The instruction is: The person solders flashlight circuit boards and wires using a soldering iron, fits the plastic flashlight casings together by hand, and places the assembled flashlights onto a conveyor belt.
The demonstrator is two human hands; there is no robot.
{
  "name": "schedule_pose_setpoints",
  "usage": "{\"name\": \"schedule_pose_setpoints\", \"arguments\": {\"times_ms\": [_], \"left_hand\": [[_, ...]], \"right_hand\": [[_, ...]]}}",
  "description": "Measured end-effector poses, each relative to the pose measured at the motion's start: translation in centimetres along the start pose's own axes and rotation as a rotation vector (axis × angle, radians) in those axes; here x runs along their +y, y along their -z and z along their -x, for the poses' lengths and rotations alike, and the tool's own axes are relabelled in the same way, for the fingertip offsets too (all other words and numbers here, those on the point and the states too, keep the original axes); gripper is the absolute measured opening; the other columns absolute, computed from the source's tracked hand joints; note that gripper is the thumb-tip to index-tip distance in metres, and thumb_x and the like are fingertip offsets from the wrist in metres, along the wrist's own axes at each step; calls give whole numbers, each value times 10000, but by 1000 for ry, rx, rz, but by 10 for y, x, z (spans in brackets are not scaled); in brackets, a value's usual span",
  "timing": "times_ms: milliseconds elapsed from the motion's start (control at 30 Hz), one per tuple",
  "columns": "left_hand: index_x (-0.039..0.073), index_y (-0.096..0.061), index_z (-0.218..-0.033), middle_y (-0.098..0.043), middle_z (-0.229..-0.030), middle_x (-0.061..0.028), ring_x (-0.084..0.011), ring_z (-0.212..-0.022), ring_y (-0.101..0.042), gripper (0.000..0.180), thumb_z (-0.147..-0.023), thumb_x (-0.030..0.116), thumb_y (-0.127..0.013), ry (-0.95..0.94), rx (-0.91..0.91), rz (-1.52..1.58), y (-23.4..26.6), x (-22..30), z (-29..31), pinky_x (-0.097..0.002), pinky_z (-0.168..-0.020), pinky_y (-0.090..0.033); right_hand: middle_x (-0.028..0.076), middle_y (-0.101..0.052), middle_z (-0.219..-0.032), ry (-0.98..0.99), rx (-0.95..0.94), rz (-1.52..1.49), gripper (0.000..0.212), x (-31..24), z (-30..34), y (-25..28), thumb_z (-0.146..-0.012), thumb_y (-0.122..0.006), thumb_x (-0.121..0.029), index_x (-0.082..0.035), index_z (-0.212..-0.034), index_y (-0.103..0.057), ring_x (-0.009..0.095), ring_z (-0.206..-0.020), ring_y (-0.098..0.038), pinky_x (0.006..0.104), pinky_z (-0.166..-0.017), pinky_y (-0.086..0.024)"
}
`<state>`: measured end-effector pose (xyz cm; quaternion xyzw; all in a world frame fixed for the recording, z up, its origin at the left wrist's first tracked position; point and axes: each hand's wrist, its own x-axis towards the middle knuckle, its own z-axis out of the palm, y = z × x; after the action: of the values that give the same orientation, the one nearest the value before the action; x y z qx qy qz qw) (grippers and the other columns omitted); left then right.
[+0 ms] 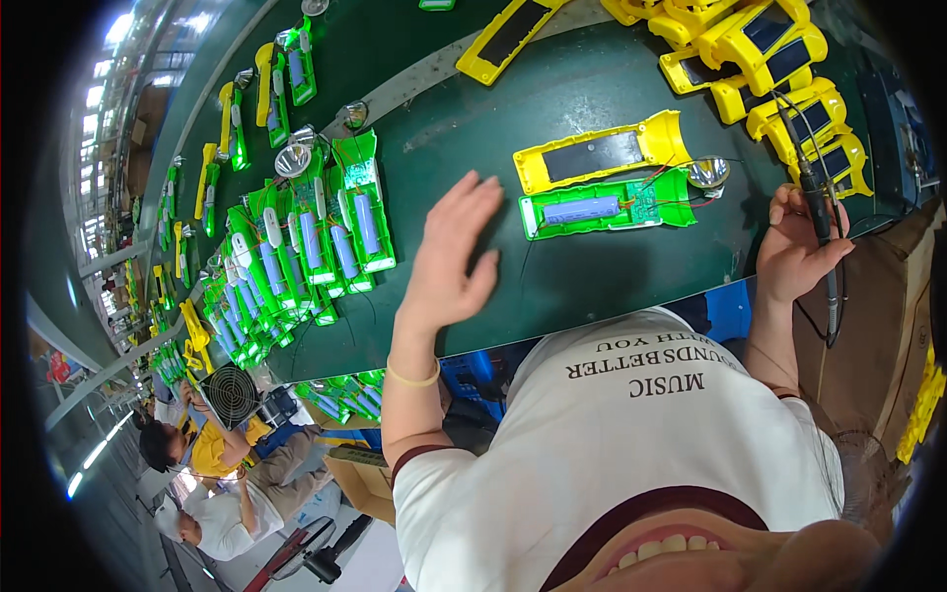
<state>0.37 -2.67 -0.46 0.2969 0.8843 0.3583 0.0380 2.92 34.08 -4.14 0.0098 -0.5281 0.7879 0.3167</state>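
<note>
My left hand (456, 247) hovers over the green table with its fingers stretched out and nothing in it. To its right lies a green flashlight housing half (538, 219) holding a blue battery cell (582, 209) and a small circuit board (646, 200). Thin red wires run from there to a round silver reflector (708, 173). Right behind it is a yellow housing half (673, 140) with a dark panel (592, 156). At the table's right edge my right hand (792, 247), palm up, has its fingers curled around a soldering iron (815, 202), whose tip points away from me.
Left of my left hand, several green housings (340, 232) with batteries lie crowded together. Yellow housing halves (764, 49) are piled at the far right. More parts line the table to the left, where co-workers (212, 449) sit. A black fan (231, 397) stands near them.
</note>
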Motion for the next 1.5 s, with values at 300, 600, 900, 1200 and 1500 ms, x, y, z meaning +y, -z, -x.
{"name": "schedule_pose_setpoints", "arguments": {"times_ms": [300, 600, 900, 1200, 1500], "left_hand": [[104, -564, -1114, -546, -1107, -77, -269, -1098, -473, 568, -583, 160, -755, -96, 15, -347, 2, 6, -17, -469, -958, -328], [86, -675, -835, -640, -905, -19, -180, -744, -537, 201, -639, 76, -721, -226, 404, -226, -28, 15, -16, -282, -637, -416], [98, -656, -776, -523, -739, -38, -205, -695, -494, 185, -614, 34, -717, -55, 194, -145, -20, 30, -22, -304, -591, -417], [62, -620, -746, -492, -776, -66, -217, -704, -500, 161, -613, 2, -686, 78, 196, -111, -20, 33, -17, -312, -594, -428], [34, -604, -756, -514, -808, -114, -279, -732, -525, 127, -655, 20, -681, 8, 192, -185, -11, 38, -28, -349, -624, -447]], "right_hand": [[59, -462, -765, -312, -194, -171, 220, -2, 7, -55, -912, -478, -233, -82, -1070, -447, 106, -605, -397, 211, -490, -294], [58, -455, -656, -515, -277, -207, 233, 2, 27, -71, -865, -548, -247, -66, -952, -429, 90, -498, -351, 223, -461, -299], [51, -486, -734, -554, -376, -76, 212, 3, 51, -74, -836, -573, -84, -64, -891, -370, 76, -507, -440, 208, -450, -378], [19, -503, -722, -499, -475, 140, 230, 7, 57, -70, -800, -620, -65, -53, -837, -393, 48, -627, -446, 206, -547, -371], [13, -463, -758, -330, -517, 344, 227, 1, 47, -81, -755, -645, -76, -78, -842, -435, 77, -653, -438, 229, -567, -374]]}}
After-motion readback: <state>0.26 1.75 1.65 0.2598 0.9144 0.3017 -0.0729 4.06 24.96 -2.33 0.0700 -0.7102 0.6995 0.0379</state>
